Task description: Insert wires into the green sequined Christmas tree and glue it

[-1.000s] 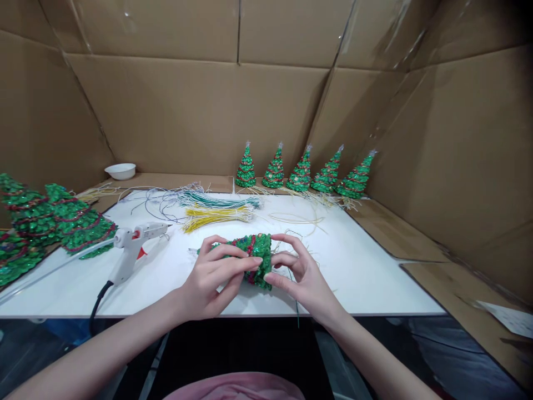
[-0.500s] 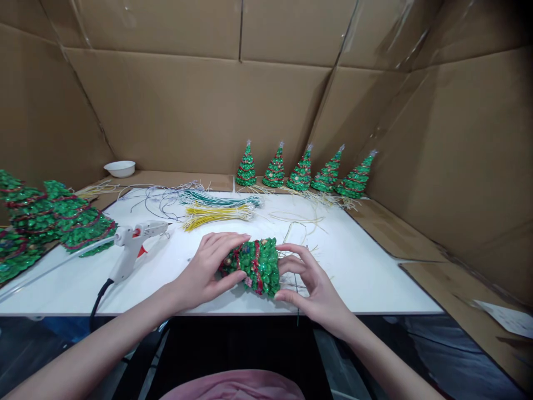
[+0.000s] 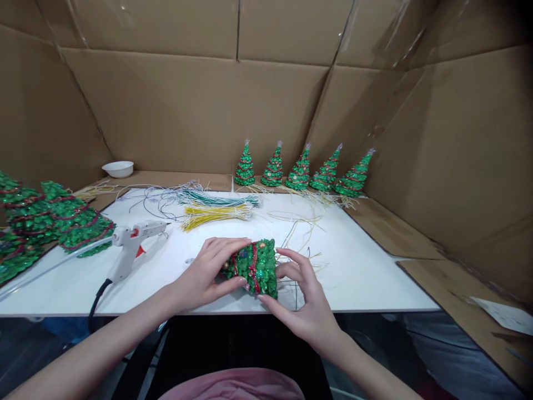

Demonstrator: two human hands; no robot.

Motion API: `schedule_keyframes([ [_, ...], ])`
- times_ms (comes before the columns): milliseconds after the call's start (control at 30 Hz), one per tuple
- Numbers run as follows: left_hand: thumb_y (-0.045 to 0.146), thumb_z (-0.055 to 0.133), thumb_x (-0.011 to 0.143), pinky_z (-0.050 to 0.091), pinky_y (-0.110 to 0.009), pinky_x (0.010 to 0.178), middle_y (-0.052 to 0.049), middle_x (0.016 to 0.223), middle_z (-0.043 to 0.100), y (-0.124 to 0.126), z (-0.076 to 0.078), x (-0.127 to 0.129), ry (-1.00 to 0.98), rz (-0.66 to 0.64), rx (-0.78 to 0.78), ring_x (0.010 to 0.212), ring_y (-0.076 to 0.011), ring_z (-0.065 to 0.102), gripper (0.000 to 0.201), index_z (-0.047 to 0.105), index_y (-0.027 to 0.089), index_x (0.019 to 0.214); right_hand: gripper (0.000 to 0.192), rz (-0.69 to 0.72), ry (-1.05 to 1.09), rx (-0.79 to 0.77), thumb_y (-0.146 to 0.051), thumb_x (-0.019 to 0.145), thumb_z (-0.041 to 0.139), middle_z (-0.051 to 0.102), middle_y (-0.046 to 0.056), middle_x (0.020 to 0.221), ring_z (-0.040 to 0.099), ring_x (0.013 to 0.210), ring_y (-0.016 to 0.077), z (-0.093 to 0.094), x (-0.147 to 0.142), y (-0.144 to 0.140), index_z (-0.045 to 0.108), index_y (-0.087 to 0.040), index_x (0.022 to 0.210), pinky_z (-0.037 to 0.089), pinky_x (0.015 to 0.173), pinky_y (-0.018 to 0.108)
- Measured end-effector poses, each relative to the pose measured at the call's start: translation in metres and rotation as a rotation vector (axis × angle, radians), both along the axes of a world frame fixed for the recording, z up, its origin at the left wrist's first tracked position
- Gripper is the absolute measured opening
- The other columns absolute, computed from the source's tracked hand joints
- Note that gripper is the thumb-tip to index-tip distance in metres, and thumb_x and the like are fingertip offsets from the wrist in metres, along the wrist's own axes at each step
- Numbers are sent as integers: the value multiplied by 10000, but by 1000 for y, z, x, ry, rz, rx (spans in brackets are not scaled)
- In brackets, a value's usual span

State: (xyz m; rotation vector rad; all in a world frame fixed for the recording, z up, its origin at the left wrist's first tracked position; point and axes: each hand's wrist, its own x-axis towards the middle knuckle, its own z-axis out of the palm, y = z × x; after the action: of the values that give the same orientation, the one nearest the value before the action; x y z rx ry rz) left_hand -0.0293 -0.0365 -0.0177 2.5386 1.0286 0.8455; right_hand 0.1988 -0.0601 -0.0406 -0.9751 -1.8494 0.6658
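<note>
Watching remotely, I see the left hand (image 3: 210,269) clasping the green tree (image 3: 261,266), tipped sideways over the white table (image 3: 370,272); the right hand (image 3: 310,300) arches at its base, whether gripping I can't tell.

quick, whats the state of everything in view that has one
left hand, closed around the tree
right hand, fingers curved at its base
held Christmas tree, on its side
row of five Christmas trees, standing
Christmas trees at left, clustered
glue gun, on table, power unclear
yellow wire bundle, lying flat
green wire bundle, lying flat
white bowl, upright, contents unclear
</note>
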Motion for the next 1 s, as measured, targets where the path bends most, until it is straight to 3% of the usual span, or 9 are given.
schedule_keyframes([
  [100,380,593,892,343,-425,1064,-102,1438,437,-1,0,0,11,-9,-13,1291,-265,411,610,310,272,1421,599,-23,34,-15,-234,795,661,604,-18,776,634,771,200,-2,-4,-3,334,-258,1296,491,836,366],
  [433,406,607,879,355,-435,1070,-113,1446,427,-1,-4,-1,15,-10,-8,1307,-266,408,634,313,270,1425,543,-57,143,-154,-261,786,686,654,-26,778,655,811,202,-4,-8,-5,384,-275,1238,452,910,388],
  [700,391,624,871,355,-395,1078,-94,1429,438,2,-9,0,-4,-12,25,1302,-235,413,630,327,265,1412,526,-58,199,-179,-269,780,693,638,-33,753,649,780,191,-11,-8,-5,397,-264,1215,473,865,369],
  [1000,399,632,865,352,-393,1077,-94,1423,434,0,-11,-2,-8,-25,33,1302,-235,406,655,309,268,1419,628,-15,190,-127,-217,756,680,611,6,877,630,850,203,-18,-5,-7,353,-268,1290,457,899,392],
])
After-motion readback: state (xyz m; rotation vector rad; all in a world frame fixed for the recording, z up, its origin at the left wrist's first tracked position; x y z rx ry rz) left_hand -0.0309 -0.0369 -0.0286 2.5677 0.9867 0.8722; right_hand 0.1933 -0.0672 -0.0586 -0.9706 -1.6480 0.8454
